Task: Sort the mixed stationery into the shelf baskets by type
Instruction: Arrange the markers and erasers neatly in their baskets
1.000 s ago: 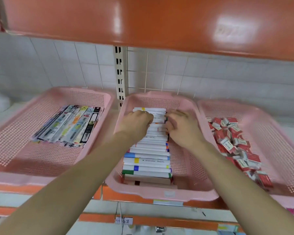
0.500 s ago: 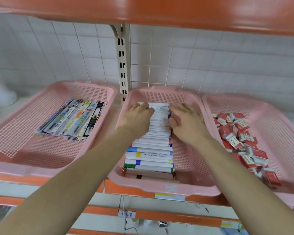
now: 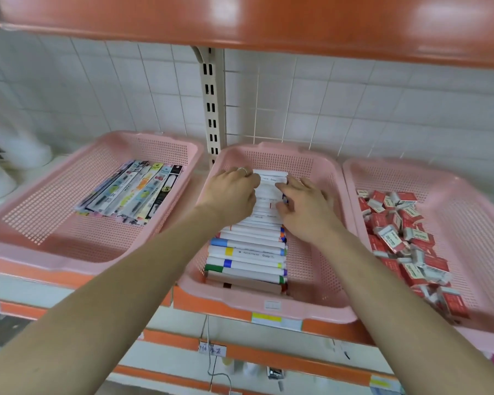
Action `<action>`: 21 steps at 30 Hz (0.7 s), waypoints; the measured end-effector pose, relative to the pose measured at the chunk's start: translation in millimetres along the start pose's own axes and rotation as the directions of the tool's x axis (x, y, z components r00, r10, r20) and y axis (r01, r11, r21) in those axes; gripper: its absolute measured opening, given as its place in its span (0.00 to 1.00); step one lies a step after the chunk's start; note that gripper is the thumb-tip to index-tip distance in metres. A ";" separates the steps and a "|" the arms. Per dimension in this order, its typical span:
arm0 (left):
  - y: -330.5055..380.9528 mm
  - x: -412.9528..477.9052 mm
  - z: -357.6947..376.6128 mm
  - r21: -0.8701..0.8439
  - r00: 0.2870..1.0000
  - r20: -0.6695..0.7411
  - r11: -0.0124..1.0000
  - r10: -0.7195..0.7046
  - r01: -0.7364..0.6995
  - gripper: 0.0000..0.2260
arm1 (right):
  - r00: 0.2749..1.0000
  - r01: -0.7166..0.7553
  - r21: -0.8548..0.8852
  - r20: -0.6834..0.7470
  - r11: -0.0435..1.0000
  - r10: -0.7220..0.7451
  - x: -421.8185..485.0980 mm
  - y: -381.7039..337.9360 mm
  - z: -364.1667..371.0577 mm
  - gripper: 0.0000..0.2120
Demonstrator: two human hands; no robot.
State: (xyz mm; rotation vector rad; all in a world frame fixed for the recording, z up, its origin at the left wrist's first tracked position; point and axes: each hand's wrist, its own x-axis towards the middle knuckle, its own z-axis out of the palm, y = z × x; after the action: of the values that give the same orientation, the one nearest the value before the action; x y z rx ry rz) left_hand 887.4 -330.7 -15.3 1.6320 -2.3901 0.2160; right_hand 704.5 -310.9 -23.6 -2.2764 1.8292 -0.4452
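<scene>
Both hands have edged toward the row's far end. Packaged pens (image 3: 131, 192) lie in the left pink mesh plastic basket (image 3: 69, 238). Left hand (image 3: 231, 192) curls over white colour-capped markers (image 3: 248, 252) in the middle pink basket (image 3: 311, 266); right hand (image 3: 305, 212) presses them with relaxed, spread fingers. Small red-and-white boxes (image 3: 397, 223) fill the right pink basket (image 3: 468, 238).

Right basket (image 3: 465, 212) cut at edge — far markers (image 3: 268, 192) under left hand (image 3: 231, 192), right hand (image 3: 305, 209).

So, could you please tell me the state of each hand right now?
Left hand: fingers curled on the markers, grip cannot be told.
Right hand: open, resting on the markers.
</scene>
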 end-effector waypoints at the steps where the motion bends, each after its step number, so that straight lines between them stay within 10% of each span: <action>1: 0.2 -4.2 -7.4 -0.046 1.000 0.001 0.999 -0.027 0.027 0.13 | 1.000 0.010 0.017 0.001 1.000 -0.010 -0.7 -1.7 -1.6 0.23; 15: -95.4 -125.3 -69.7 -0.072 0.981 -0.021 0.979 -0.192 0.190 0.15 | 0.928 0.370 0.021 -0.050 0.929 -0.369 -22.3 -124.0 -6.8 0.21; 21: -231.4 -129.2 -74.4 -0.033 0.968 0.221 0.991 -0.119 0.129 0.27 | 0.952 0.305 0.051 0.007 0.951 -0.305 17.5 -217.0 31.9 0.11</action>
State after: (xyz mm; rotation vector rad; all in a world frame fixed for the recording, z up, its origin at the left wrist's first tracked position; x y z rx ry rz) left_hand 1156.1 -280.8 17.4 1.8621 -2.4138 -0.0450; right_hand 918.1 -281.0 19.9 -2.5283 1.4427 -0.5119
